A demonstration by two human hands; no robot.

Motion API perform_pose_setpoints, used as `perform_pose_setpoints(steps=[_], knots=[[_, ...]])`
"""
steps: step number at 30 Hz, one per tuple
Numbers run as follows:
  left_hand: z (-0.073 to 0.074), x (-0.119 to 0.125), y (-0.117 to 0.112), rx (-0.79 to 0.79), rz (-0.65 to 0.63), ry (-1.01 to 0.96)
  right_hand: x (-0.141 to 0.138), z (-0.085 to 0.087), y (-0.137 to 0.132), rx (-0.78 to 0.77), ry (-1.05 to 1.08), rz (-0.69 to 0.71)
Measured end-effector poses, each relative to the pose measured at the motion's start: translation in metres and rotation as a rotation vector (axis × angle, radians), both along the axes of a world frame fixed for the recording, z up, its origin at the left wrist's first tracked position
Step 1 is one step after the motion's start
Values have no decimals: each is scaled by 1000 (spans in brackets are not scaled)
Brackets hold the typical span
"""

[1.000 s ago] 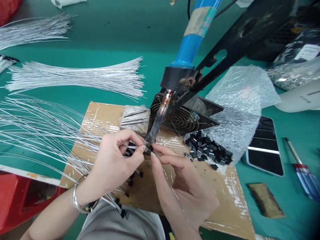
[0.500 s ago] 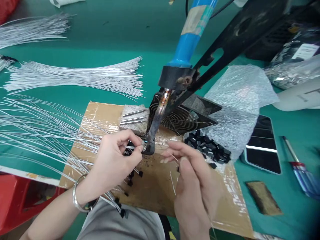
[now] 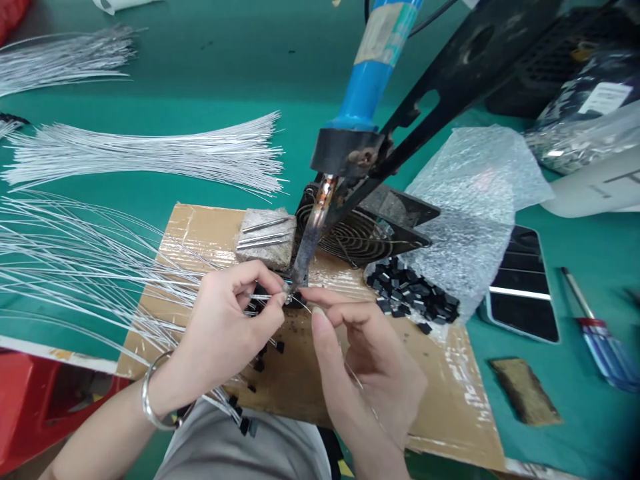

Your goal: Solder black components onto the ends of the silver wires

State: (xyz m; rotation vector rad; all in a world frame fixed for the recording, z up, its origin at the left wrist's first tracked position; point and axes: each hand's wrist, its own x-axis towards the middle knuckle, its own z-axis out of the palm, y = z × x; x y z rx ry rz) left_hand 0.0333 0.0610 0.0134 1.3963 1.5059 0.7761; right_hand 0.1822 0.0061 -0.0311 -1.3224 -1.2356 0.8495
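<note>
My left hand pinches the end of a thin white wire right at the tip of a blue-handled soldering iron. A small metallic piece shows at those fingertips, too small to make out. My right hand is closed on a thin strand of solder wire, whose end reaches the iron's tip. The strand trails down across the palm. The iron is held tip-down in a black metal bracket. Loose white wires run leftward from under my left hand, several with black connectors on their ends.
Cardboard covers the work area. Behind the iron stands a black fan, left of it a grey block with metal pins. Black plastic pieces, bubble wrap, a phone and a screwdriver lie right. A wire bundle lies back left.
My right hand has moved left and up, bringing the solder wire to the iron's tip beside my left fingertips. My left hand keeps its pinch there. The whole view has shifted slightly.
</note>
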Motion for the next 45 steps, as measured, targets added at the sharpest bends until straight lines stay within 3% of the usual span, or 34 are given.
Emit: perform_pose_setpoints(steps=[12, 24, 45], knots=[[2, 0, 0, 20, 7, 21, -10, 7, 2, 71, -73, -110], [5, 0, -1, 30, 11, -18, -5, 0, -3, 96, -59, -46], [4, -1, -2, 25, 16, 0, -14, 10, 2, 97, -95, -144]])
